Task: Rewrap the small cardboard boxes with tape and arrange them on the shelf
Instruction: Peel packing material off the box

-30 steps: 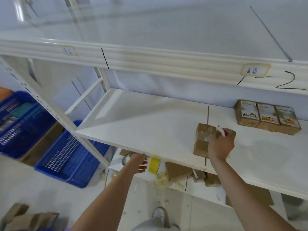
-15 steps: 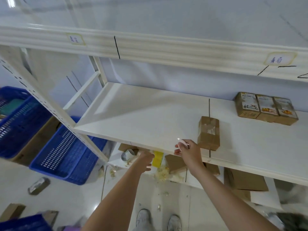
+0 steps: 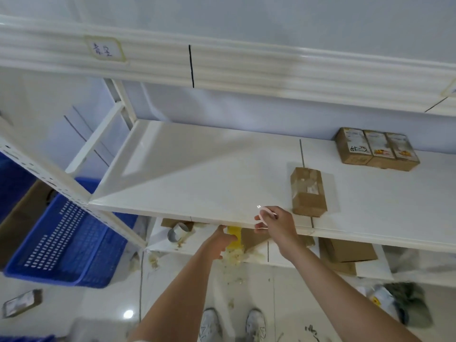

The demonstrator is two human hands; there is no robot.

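Note:
A small taped cardboard box [image 3: 308, 191] stands alone on the white shelf [image 3: 197, 183], near its front edge. Three labelled boxes [image 3: 377, 152] sit in a row at the back right. My right hand [image 3: 276, 223] hovers at the shelf's front edge, left of the lone box, and holds a small pale object [image 3: 265, 214], apparently a thin tape ring or strip. My left hand [image 3: 222, 239] reaches under the shelf edge toward the lower shelf, its fingers partly hidden, next to a yellow item [image 3: 234, 239].
A tape roll [image 3: 176, 233] and flat cardboard pieces [image 3: 345, 253] lie on the lower shelf. Blue plastic crates [image 3: 66, 240] stand on the floor at left. A small box [image 3: 21, 303] and scraps lie on the floor by my shoes [image 3: 232, 325].
My right hand has let go of the lone box and drawn back left to the shelf's front edge. My left hand has stayed low under the shelf edge.

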